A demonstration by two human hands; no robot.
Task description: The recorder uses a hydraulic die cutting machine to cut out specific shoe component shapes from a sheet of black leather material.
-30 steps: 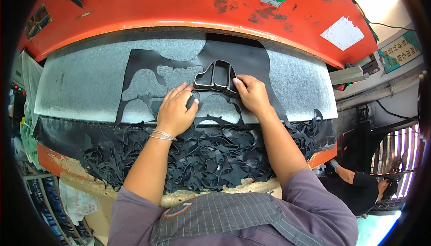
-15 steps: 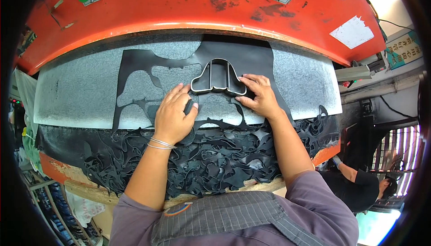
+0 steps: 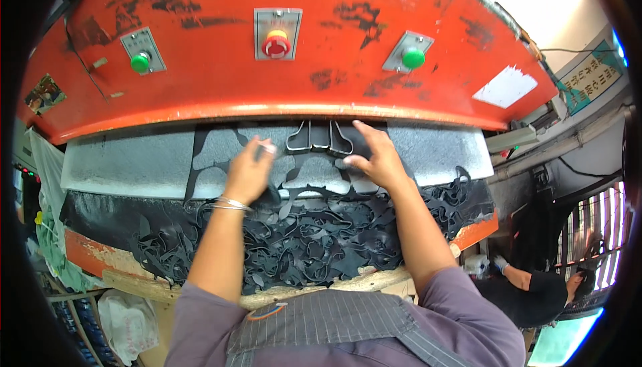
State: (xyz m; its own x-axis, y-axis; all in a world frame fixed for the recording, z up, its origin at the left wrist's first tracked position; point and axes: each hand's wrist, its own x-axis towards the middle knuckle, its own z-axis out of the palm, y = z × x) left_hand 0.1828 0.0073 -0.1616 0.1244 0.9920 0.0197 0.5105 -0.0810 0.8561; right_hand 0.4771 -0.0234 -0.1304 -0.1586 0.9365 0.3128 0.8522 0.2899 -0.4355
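Note:
A black metal cutting die (image 3: 318,138) lies on a black sheet of material (image 3: 281,166) on the grey cutting pad (image 3: 127,163), partly under the edge of the orange press head (image 3: 287,46). My right hand (image 3: 372,156) rests flat on the sheet just right of the die, fingers spread and touching its side. My left hand (image 3: 249,174) lies on the sheet to the left of the die, fingers loosely bent, a thin bracelet on the wrist. The sheet is full of cut-out holes.
A heap of black cut scrap (image 3: 294,243) hangs over the front edge of the press bed. Two green buttons (image 3: 140,63) and a red stop knob (image 3: 275,46) sit on the press head. Another person in black (image 3: 535,293) works low at the right.
The die has slid away from me, under the press head's edge. Both hands moved forward with it, and my view has tilted up so the buttons show.

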